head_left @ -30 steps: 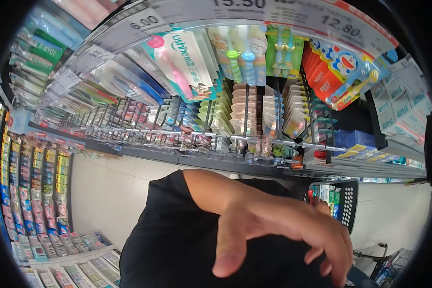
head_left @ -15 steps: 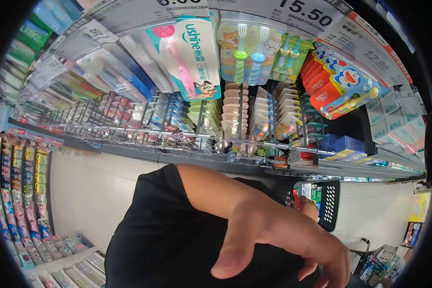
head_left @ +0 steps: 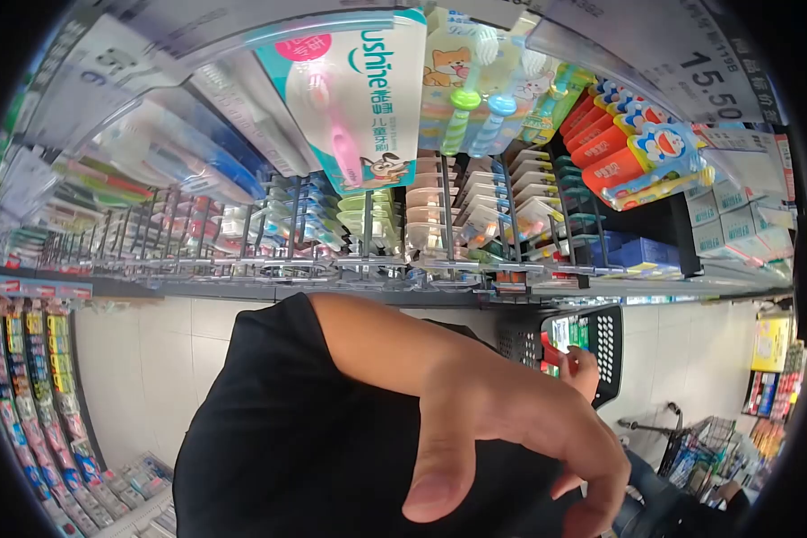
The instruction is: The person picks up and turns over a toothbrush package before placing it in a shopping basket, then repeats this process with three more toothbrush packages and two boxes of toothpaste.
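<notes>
My left hand (head_left: 520,430) reaches across in front of my black top with its thumb spread from curved fingers. Nothing shows in its grasp, and it touches no goods. Beyond it, my right hand (head_left: 584,373) is closed around the red handle (head_left: 551,351) of a black shopping basket (head_left: 609,354). The forearm partly hides this hand. Green and white packages (head_left: 576,333) lie in the basket. Above hang a boxed pink toothbrush (head_left: 342,134), a pack with green and blue toothbrushes (head_left: 464,112), and orange cartoon toothbrush packs (head_left: 611,166).
Hooks with packed toothbrushes (head_left: 435,211) run along the shelf behind a clear front rail. Price labels (head_left: 710,81) line the top. White boxes (head_left: 744,224) stand at right. Another rack (head_left: 36,377) is at left. A cart (head_left: 704,444) and part of another person are at lower right.
The view has shifted, with the shelf goods closer. My left hand has moved slightly left, its fingers drooping more. My right hand keeps the basket handle. More of the cart shows.
</notes>
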A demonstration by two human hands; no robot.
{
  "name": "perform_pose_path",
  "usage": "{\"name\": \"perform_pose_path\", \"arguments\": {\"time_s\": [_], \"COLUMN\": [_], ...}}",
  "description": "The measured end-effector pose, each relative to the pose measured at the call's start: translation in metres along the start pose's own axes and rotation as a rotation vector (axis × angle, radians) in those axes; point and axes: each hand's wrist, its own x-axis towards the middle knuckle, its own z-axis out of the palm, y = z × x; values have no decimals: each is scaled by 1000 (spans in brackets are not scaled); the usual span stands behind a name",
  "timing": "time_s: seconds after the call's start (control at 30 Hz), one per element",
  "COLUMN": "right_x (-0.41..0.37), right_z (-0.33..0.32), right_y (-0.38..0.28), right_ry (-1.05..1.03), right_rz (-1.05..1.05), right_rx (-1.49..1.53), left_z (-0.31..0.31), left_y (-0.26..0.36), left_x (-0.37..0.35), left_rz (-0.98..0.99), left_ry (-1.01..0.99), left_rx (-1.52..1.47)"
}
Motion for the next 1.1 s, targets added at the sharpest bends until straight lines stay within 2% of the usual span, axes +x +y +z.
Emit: {"name": "perform_pose_path", "arguments": {"time_s": [0.03,0.13,0.17,0.23,0.3,0.37,0.47,0.5,0.53,0.57,0.6,0.63,0.7,0.77,0.9,0.97,1.03,1.1], "right_x": [-3,-10,-15,-28,-51,-75,-90,-97,-95,-90,-88,-90,-93,-94,-96,-101,-104,-105], "right_z": [3,4,1,-11,-19,-23,-28,-23,-27,-27,-28,-30,-30,-30,-38,-37,-41,-42], "right_y": [6,19,23,25,43,66,53,68,60,49,43,42,44,43,52,62,64,63], "right_ry": [88,256,277,260,140,16,60,6,-46,-32,12,57,21,89,64,-13,-85,-183], "right_rz": [-4,151,238,265,395,469,393,457,522,501,451,403,465,416,347,353,349,419], "right_rx": [107,258,237,162,161,190,95,139,179,-6,3,12,12,-12,254,404,319,281], "left_z": [-6,9,12,5,-14,-24,-27,-33,-39,-46,-51,-55,-63,-68,-84,-92,-104,-112], "left_y": [2,8,7,-1,-16,-20,-13,-29,-47,-65,-79,-98,-142,-177,-243,-259,-283,-299], "left_x": [-3,-7,-9,-5,-4,-8,-14,-20,-25,-26,-27,-31,-41,-44,-64,-58,-62,-62], "left_rz": [-49,-182,-76,99,220,152,-213,-328,-477,-608,-774,-769,-737,-727,-762,-1016,-1297,-1275], "left_ry": [-91,147,122,19,-130,-138,80,177,315,303,261,181,17,-41,-224,-387,-551,-611], "left_rx": [-64,-264,-197,-99,-67,-29,139,226,362,614,736,883,1180,1332,1707,1615,1520,1559]}}
